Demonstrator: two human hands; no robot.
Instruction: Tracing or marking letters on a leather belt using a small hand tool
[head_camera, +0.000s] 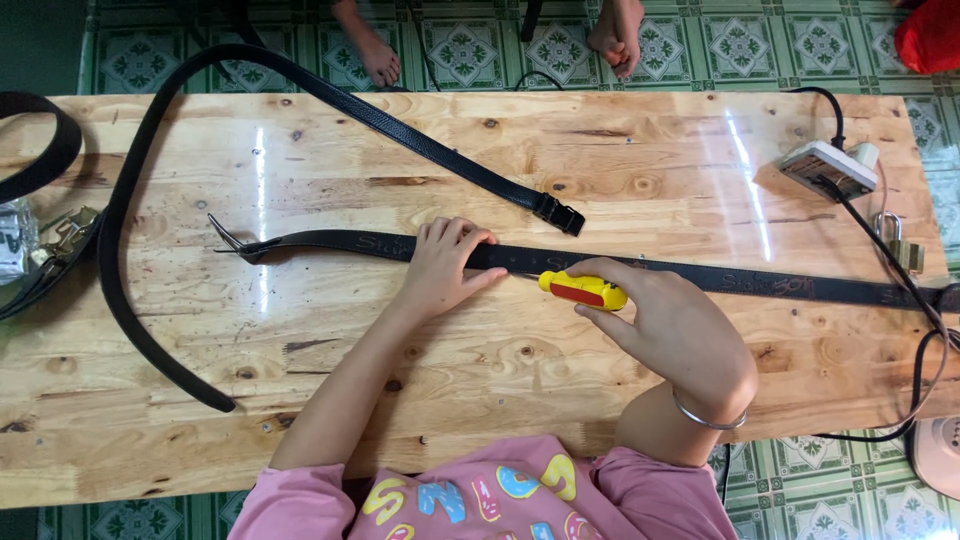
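My left hand lies flat, fingers together and extended, pressing down on a black belt that runs left to right across the middle of the wooden desk. The belt's forked end points toward the left; its other end runs to the right edge of the desk. My right hand is closed around a yellow-and-red screwdriver, gripping the handle; its tip meets the belt just beside my left fingertips, though the tip itself is too small to make out. A thin metal bangle circles my right wrist.

A second black belt loops from the lower left of the desk up over its far edge and back down, ending in a dark buckle just above the belt under my left hand. At the far left, part of another belt curves, near some metal buckles. At the right, a white power strip sits on the desk with a black cable trailing toward me, and a small padlock lies close by. My pink shirt fills the lower edge of the view. Beyond the desk, two bare feet stand on green patterned floor tiles.
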